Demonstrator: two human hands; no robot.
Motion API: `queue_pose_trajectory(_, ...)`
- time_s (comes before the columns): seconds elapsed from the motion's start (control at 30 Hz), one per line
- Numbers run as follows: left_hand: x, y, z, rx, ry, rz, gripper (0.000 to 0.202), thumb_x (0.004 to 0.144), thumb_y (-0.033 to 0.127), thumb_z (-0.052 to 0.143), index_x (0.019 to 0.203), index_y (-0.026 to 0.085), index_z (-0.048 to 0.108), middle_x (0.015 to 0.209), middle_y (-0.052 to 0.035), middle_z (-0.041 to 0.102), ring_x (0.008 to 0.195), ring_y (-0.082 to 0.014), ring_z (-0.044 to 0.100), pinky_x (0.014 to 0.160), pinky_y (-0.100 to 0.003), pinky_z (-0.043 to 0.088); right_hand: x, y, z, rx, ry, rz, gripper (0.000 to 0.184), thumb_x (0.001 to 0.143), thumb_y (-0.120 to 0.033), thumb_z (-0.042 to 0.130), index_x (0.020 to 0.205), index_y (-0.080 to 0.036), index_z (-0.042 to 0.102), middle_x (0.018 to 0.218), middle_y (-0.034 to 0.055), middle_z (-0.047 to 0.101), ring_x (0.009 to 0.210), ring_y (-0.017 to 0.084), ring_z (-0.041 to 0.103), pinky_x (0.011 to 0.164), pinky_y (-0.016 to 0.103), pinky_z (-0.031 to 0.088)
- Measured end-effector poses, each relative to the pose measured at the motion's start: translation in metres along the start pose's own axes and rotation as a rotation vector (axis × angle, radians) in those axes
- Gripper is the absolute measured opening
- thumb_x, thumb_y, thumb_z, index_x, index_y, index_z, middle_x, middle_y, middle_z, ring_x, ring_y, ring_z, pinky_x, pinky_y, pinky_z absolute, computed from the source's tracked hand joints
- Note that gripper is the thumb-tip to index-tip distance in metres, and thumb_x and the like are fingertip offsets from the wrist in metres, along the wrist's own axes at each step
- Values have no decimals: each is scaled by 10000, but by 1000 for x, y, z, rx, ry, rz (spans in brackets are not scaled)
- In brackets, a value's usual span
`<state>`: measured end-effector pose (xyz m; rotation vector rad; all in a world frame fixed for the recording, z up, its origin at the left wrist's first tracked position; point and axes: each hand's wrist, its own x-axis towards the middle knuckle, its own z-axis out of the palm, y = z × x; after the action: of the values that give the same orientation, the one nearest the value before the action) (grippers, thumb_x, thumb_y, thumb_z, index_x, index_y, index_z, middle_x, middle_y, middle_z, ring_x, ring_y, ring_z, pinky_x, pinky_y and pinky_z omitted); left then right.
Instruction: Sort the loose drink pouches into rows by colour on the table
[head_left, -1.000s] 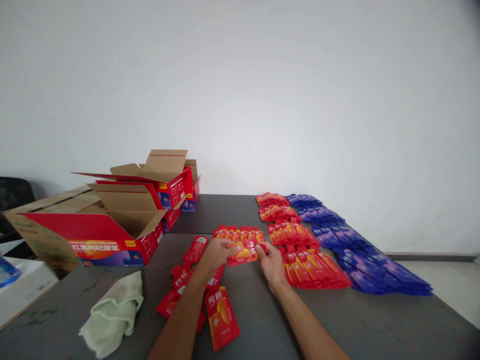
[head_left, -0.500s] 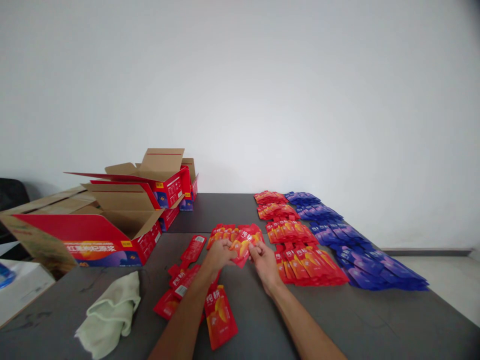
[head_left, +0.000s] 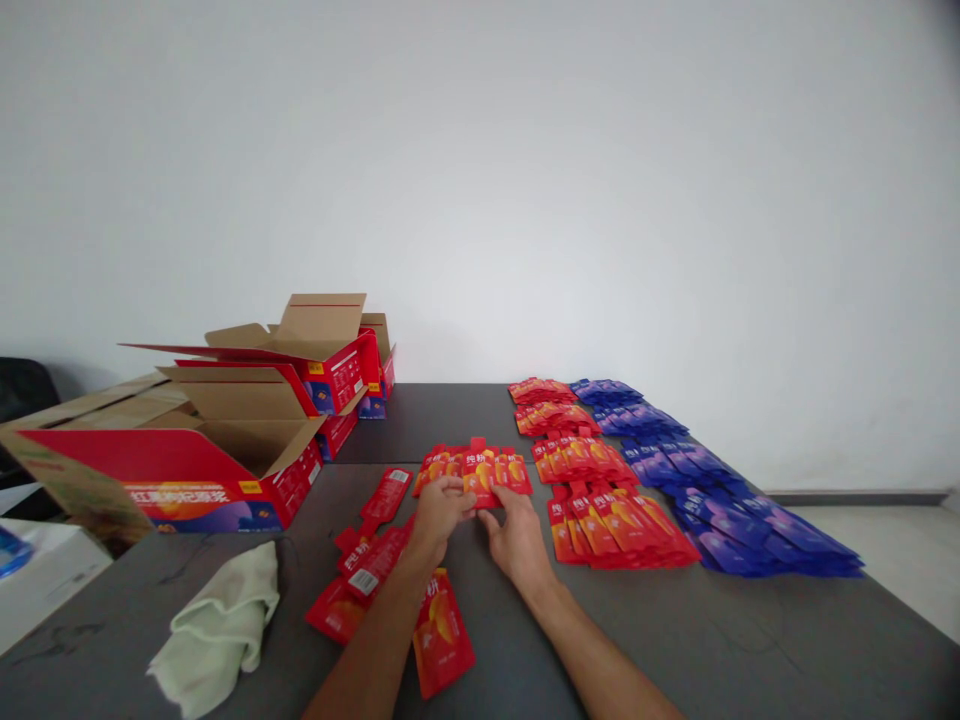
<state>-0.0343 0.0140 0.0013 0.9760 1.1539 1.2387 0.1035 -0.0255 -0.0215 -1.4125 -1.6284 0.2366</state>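
Observation:
A red spouted pouch (head_left: 478, 466) with an orange fruit print lies over the middle of a short row of overlapping red pouches (head_left: 517, 474). Its cap end points away from me. My left hand (head_left: 441, 518) grips its lower left corner between thumb and fingers. At the lower right corner is my right hand (head_left: 519, 538), fingers on the pouch and thumb close to its bottom edge. Loose red pouches (head_left: 375, 565) lie in a jumble beside and partly behind my left forearm. One more red pouch (head_left: 444, 640) rests face up between my forearms.
Stacked rows of red pouches (head_left: 619, 525) and blue pouches (head_left: 757, 530) run along the table's right side. Open red cartons (head_left: 202, 500) with raised flaps stand at the left. A pale green cloth (head_left: 221, 625) lies crumpled on the dark table (head_left: 750, 640) in front of them.
The pouch in my hands has gone from tilted above the row to lying straight over its middle. My right hand has shifted slightly left and down to its lower edge.

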Motion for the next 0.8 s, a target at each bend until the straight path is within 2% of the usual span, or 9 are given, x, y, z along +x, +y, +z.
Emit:
queue_pose_trajectory(0.13,7,-10,4,54,-17,15,395,672,160,753,1036,99,613,827,-57,692,699,-153,671,681,-291,564,7,10,-8,-52,-44,-85,295,909,-185,517,1119,-147,719,1116,134,705,1036,267,624,944,378,491)
queue_pose_trajectory(0.3,14,-22,9,313,-147,154,380,778,107,567,1154,112,624,731,-10,678,662,-137,631,642,-240,500,15,24,-6,-31,-15,-60,310,925,-175,471,1036,-160,761,1054,128,731,983,241,657,923,361,512)
queue_pose_trajectory(0.37,16,-23,12,417,-177,251,367,790,85,511,1129,126,645,733,-7,675,693,-142,626,669,-236,483,17,30,-4,-27,9,-11,293,911,-188,496,1025,-167,765,1049,129,732,971,245,665,922,370,515)
queue_pose_trajectory(0.47,19,-19,20,596,-132,318,281,802,78,487,993,133,686,756,-29,678,729,-156,617,710,-244,461,20,39,-4,-38,33,36,295,909,-220,498,1030,-186,765,1039,128,733,958,252,667,905,371,515)
queue_pose_trajectory(0.57,23,-12,31,805,-85,302,204,801,71,502,853,132,689,775,-61,683,741,-171,608,721,-255,434,23,47,-5,-73,58,48,331,923,-249,463,1059,-165,754,1016,143,731,921,257,663,865,359,513)
queue_pose_trajectory(0.63,27,-7,39,901,-88,293,204,800,56,496,823,131,684,806,-79,692,765,-178,612,730,-260,422,25,51,-6,-104,69,51,348,928,-267,456,1084,-146,742,1006,155,726,901,260,653,839,349,505)
queue_pose_trajectory(0.8,32,-6,56,971,-66,249,205,789,45,499,807,113,692,856,-139,705,841,-216,636,765,-287,425,28,63,-7,-175,67,26,347,931,-247,437,1043,-141,747,951,139,725,850,238,615,831,328,457)
